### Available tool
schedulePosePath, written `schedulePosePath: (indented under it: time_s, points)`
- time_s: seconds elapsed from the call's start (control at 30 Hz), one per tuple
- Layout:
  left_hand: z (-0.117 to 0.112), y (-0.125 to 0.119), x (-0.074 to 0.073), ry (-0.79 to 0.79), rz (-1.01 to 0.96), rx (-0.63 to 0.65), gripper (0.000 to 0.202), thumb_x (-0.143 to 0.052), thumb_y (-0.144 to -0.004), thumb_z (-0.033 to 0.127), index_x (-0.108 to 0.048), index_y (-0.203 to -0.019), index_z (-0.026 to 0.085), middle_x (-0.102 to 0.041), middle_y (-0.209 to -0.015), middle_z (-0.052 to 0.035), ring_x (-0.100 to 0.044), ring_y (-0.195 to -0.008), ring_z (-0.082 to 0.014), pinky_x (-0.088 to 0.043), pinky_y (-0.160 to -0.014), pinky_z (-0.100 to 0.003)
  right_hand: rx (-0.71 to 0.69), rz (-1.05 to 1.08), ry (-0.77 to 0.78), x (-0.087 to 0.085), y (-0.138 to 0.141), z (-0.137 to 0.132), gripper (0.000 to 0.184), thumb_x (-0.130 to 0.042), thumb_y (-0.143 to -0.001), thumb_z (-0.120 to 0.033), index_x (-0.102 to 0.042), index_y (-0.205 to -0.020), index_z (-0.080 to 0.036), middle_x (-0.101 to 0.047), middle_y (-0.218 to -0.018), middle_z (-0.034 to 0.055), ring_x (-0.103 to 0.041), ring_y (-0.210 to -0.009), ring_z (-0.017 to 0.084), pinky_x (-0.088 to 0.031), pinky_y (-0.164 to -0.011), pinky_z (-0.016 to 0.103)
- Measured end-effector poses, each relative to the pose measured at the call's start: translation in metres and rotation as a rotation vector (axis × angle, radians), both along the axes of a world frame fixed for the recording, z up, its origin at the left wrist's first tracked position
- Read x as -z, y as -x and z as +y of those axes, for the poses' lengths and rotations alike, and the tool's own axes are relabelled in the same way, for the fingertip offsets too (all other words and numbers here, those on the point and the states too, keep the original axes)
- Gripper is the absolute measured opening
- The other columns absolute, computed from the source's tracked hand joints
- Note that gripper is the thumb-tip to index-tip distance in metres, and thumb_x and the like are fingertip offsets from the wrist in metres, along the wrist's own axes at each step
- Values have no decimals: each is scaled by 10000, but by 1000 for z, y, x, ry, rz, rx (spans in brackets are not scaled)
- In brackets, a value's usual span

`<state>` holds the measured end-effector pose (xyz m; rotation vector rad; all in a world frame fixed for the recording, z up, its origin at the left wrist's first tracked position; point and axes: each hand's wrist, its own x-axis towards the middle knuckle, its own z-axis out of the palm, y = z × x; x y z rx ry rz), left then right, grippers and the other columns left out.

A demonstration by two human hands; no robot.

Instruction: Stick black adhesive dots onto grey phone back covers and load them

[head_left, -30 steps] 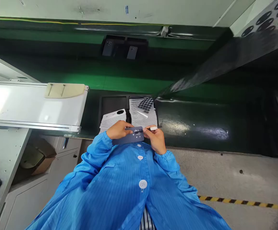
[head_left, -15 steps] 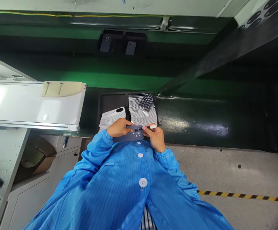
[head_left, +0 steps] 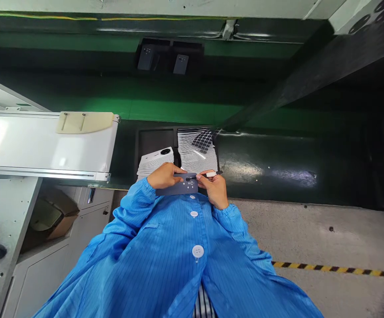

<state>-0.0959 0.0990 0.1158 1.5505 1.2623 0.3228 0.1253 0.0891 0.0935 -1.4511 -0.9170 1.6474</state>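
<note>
A blue-grey phone back cover (head_left: 175,189) with several small round camera holes lies in front of my chest. My left hand (head_left: 164,176) is closed on its left part, thumb on the near face. Closed in a pinch, my right hand (head_left: 215,190) holds a slim pen-like tool (head_left: 212,174), white with a black rear end. Its dark tip is at the camera holes, but I cannot tell whether it touches. Just beyond the hands, a row of thin white-edged panels (head_left: 196,159) stands packed in a black tray (head_left: 155,140). White panels with a round black camera area (head_left: 155,157) lean at the left.
A sheet of black round stickers (head_left: 202,140) rests on the packed panels. Left is a white conveyor-like surface (head_left: 46,150). Two dark covers in black holders (head_left: 180,64) stand at the back. A dark post (head_left: 271,97) slants across the right, above the dark bench (head_left: 278,163).
Both hands, the cover and the pen-like tool stay almost where they were. The camera view has shifted very slightly.
</note>
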Motion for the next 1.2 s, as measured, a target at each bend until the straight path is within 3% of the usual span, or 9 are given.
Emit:
schedulePosePath:
  time_s: [1.2]
  points:
    - [-3,-2,-3,-36,57,0,343,-663,-824,225,-775,-1148,233,-770,-1103,-6,-720,-977,-241,-530,-867,-302,-5,-39,7,-3,2,-2,437,-896,-545,-518,-692,-766,-202,-694,-705,5,-696,-692,198,-622,-657,338]
